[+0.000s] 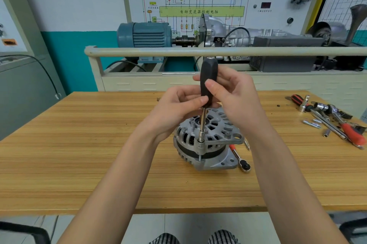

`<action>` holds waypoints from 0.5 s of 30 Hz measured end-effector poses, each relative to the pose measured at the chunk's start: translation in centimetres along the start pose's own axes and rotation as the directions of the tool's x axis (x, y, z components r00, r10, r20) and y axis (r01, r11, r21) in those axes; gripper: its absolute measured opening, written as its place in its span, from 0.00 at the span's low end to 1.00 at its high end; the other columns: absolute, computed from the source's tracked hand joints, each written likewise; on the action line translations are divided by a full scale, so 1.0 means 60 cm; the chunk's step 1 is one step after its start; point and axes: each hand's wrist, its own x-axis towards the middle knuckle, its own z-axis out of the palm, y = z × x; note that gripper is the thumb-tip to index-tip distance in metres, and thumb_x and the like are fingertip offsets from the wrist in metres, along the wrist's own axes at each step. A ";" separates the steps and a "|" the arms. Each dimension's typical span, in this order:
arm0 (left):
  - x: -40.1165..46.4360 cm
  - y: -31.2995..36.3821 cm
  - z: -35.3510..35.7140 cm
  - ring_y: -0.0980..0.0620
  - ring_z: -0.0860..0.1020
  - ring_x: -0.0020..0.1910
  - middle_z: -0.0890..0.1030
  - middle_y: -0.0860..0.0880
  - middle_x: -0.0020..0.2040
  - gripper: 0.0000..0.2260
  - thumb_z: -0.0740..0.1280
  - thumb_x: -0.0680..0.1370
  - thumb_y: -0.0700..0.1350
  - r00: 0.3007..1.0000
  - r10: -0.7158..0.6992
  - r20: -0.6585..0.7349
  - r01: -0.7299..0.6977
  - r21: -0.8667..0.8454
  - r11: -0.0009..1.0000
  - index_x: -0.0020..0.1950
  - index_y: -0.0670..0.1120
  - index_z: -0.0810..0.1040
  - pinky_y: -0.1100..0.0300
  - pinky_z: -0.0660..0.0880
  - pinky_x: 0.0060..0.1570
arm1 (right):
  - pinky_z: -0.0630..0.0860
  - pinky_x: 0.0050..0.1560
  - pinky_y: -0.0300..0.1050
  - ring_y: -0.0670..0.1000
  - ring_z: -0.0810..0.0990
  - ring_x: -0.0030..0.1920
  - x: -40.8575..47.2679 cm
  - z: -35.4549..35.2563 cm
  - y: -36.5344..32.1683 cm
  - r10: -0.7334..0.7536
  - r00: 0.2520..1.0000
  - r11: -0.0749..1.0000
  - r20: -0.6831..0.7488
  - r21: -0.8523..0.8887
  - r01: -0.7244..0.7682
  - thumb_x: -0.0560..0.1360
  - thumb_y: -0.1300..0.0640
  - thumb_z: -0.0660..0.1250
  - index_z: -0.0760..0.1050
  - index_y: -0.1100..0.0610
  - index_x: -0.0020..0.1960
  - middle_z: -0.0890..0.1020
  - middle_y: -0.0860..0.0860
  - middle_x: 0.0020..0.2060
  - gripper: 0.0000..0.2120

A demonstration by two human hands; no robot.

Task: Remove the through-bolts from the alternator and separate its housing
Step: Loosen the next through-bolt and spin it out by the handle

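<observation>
**Nut driver seated on an alternator through-bolt**

The alternator [207,140] stands on the wooden tabletop [79,144], near its middle, with its slotted silver front housing facing up and a dark band showing between the two housing halves. A nut driver [206,92] with a black handle stands nearly upright over it; the socket end of its steel shaft sits on a through-bolt [199,157] at the near edge of the housing, and a short length of that bolt's shank shows in the gap below the housing ear.

Both hands are on the driver's handle. The left hand [178,108] pinches the lower end of the handle, thumb in front and fingers [179,95] curled behind. The right hand [234,94] grips the handle higher up, its thumb lying across the front and its fingers wrapped round the far side.

A small ratchet wrench [240,159] with a red grip lies on the tabletop just beside the alternator, to its right, partly hidden by the housing. Well apart, at the right end of the tabletop, lies a loose pile of tools [329,118]: sockets, extension bars and red-handled drivers. Beyond the tabletop stands a training rig with a blue-grey electric motor [145,34] and a wiring diagram board [198,1].
</observation>
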 end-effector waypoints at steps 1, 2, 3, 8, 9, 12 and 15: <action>0.000 0.000 0.000 0.46 0.83 0.51 0.85 0.41 0.49 0.13 0.67 0.73 0.38 1.000 0.001 -0.004 -0.001 -0.018 1.000 0.58 0.38 0.79 0.52 0.79 0.56 | 0.77 0.61 0.55 0.49 0.80 0.58 -0.001 -0.002 -0.001 0.013 0.999 1.000 0.030 0.027 -0.014 0.78 0.67 0.62 0.74 0.55 0.62 0.83 0.51 0.55 0.15; 0.001 0.001 0.000 0.47 0.84 0.48 0.85 0.42 0.47 0.13 0.69 0.71 0.38 1.000 0.011 -0.028 -0.011 -0.019 1.000 0.55 0.38 0.80 0.55 0.79 0.53 | 0.76 0.61 0.54 0.49 0.80 0.59 -0.002 -0.002 -0.002 0.025 0.998 0.998 0.049 0.050 -0.027 0.79 0.67 0.61 0.73 0.56 0.63 0.82 0.51 0.56 0.15; 0.002 0.002 0.001 0.49 0.84 0.46 0.85 0.44 0.44 0.14 0.71 0.68 0.39 0.997 0.027 -0.069 -0.027 0.002 1.000 0.53 0.39 0.81 0.58 0.80 0.50 | 0.76 0.62 0.54 0.48 0.79 0.60 -0.002 -0.003 -0.004 0.033 0.998 0.998 0.052 0.056 -0.036 0.78 0.66 0.63 0.73 0.57 0.64 0.82 0.51 0.57 0.16; 0.011 -0.003 0.013 0.43 0.78 0.41 0.80 0.31 0.43 0.23 0.78 0.63 0.38 0.959 0.095 -0.265 -0.054 0.159 0.986 0.52 0.29 0.76 0.49 0.79 0.48 | 0.80 0.51 0.49 0.46 0.82 0.48 0.001 0.011 -0.010 -0.025 0.988 0.999 -0.153 -0.042 0.019 0.66 0.59 0.78 0.77 0.54 0.56 0.83 0.47 0.46 0.21; 0.012 -0.005 0.017 0.45 0.76 0.40 0.79 0.32 0.42 0.22 0.78 0.65 0.37 0.954 0.113 -0.279 -0.064 0.180 0.982 0.52 0.29 0.75 0.50 0.78 0.46 | 0.80 0.48 0.46 0.46 0.82 0.45 0.001 0.013 -0.009 -0.042 0.982 0.998 -0.185 -0.048 0.034 0.65 0.60 0.79 0.77 0.54 0.55 0.83 0.47 0.44 0.21; 0.011 -0.007 0.022 0.43 0.80 0.45 0.82 0.37 0.48 0.18 0.77 0.68 0.38 0.958 0.132 -0.256 -0.070 0.238 0.969 0.54 0.34 0.77 0.50 0.79 0.52 | 0.79 0.47 0.38 0.43 0.82 0.44 0.001 0.015 -0.006 -0.068 0.979 0.997 -0.191 -0.059 0.058 0.68 0.62 0.76 0.78 0.54 0.55 0.83 0.45 0.42 0.17; 0.002 -0.010 0.010 0.47 0.82 0.52 0.84 0.43 0.50 0.13 0.70 0.73 0.42 0.996 0.036 -0.076 -0.031 0.065 0.997 0.56 0.40 0.80 0.49 0.77 0.59 | 0.79 0.52 0.43 0.45 0.83 0.49 -0.001 0.010 -0.003 -0.048 0.985 0.998 -0.168 -0.043 0.042 0.73 0.66 0.71 0.77 0.58 0.60 0.84 0.48 0.46 0.16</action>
